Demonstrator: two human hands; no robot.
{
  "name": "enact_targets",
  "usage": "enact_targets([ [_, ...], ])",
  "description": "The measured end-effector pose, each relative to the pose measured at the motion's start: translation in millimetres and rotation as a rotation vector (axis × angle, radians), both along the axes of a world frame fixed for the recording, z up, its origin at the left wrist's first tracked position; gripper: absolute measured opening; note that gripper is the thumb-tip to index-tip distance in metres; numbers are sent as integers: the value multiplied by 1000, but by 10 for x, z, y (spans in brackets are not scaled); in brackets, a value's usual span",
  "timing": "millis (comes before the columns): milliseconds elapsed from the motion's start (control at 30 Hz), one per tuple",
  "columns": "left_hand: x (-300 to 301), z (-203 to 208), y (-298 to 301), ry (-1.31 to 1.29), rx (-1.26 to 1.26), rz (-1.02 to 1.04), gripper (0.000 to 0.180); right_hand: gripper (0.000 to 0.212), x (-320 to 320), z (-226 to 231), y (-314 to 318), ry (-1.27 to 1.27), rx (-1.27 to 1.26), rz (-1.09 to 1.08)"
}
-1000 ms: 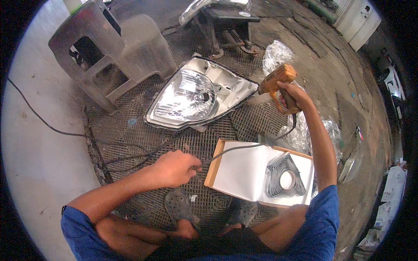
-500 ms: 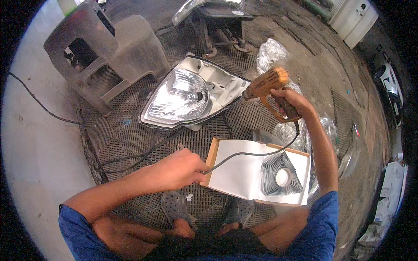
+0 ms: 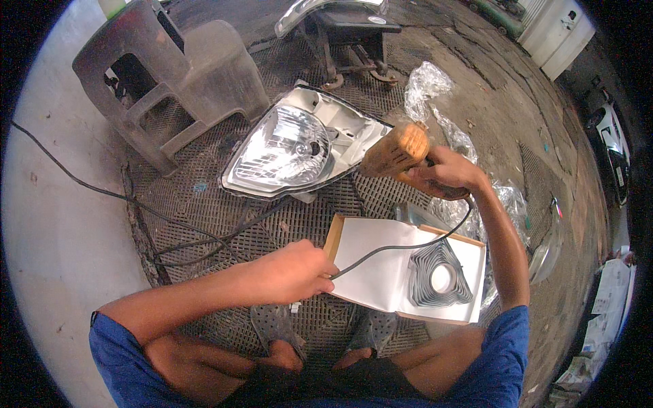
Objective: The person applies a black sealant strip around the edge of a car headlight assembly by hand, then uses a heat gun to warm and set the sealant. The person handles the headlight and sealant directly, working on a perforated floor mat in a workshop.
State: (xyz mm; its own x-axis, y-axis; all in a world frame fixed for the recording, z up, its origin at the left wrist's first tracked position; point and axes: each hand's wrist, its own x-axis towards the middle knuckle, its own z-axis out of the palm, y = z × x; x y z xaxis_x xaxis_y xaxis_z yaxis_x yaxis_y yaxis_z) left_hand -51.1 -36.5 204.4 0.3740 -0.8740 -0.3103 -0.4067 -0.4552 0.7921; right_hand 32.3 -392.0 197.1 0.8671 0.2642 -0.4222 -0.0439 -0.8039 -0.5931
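My right hand point(image 3: 450, 171) is wrapped round the handle of an orange heat gun point(image 3: 396, 151). The gun's nozzle end points away from me, hidden behind its body, close to the right edge of a car headlight housing point(image 3: 292, 146). That housing lies on the mat with its clear, shiny reflector facing up. Closed on the gun's black power cord point(image 3: 388, 249) is my left hand point(image 3: 305, 273), held left of an open cardboard box point(image 3: 371, 268). In the box's right half rests a coil of dark grey sealant strip point(image 3: 439, 275) around a white core.
A grey plastic step stool point(image 3: 183, 75) stands behind the headlight at left, beside a white wall point(image 3: 61, 204). Farther back, another lamp part sits on a low black stool point(image 3: 350, 34). Crumpled clear plastic point(image 3: 428, 85) lies at right. Cable point(image 3: 197, 250) crosses the perforated mat.
My right hand has turned the heat gun and brought it slightly left and lower, so its rear now faces me more. My left hand has shifted a little right, still holding the cord.
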Motion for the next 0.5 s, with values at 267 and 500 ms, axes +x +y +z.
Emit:
enact_targets([
  [267,-98,146,-228,67,-81,72,20,41,-55,107,137,-268,-349,176],
  [500,-149,95,-195,146,-108,-19,37,42,-40,-34,-9,-374,-457,-21],
])
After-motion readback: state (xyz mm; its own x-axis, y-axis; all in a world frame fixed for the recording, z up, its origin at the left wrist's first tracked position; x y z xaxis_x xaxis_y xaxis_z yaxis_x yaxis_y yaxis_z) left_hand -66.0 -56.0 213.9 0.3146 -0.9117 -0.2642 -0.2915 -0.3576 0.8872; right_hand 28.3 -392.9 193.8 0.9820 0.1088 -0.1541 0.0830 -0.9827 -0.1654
